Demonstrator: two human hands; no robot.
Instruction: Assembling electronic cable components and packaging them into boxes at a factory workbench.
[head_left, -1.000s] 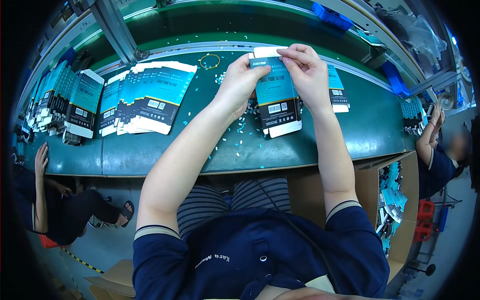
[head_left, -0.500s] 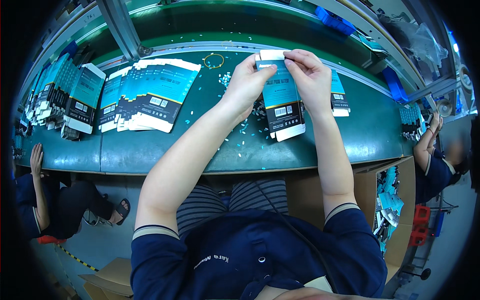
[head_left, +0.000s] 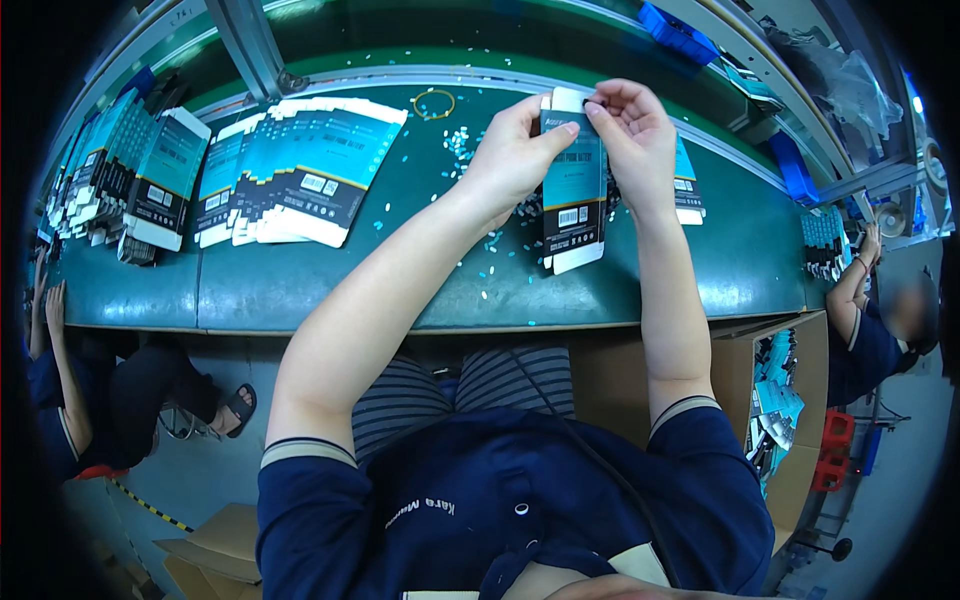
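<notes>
Left hand (head_left: 515,158): gripping the carton (head_left: 574,188), my thumb laid flat on its front face near the upper left edge; the fingers go behind, mostly hidden from view. Right hand (head_left: 642,140): thumb and forefinger drawn close together at the carton's upper right edge, remaining fingers loosely curled; I cannot tell whether they pinch the board or only touch it.

Carton position: between my two hands, over the green table (head_left: 370,295), long side running roughly away from me. Face is teal above, black below, with a thin yellow line between; white top flap (head_left: 567,98) projects at the far end, white bottom flap (head_left: 578,259) at the near end. Whether the near end touches the table, I cannot tell.

Surroundings: a fanned row of cartons (head_left: 292,172) lies to my left, with a further stack (head_left: 166,180) beyond it. Another carton (head_left: 686,188) shows partly behind my right wrist. Small white and blue pellets (head_left: 458,146) are scattered near my left hand, close to a thin yellow ring (head_left: 437,118). At lower right, a cardboard box (head_left: 809,410) holds a jumble of teal and black pieces (head_left: 776,400). One co-worker (head_left: 62,400) sits at far left, another (head_left: 855,345) at far right
</notes>
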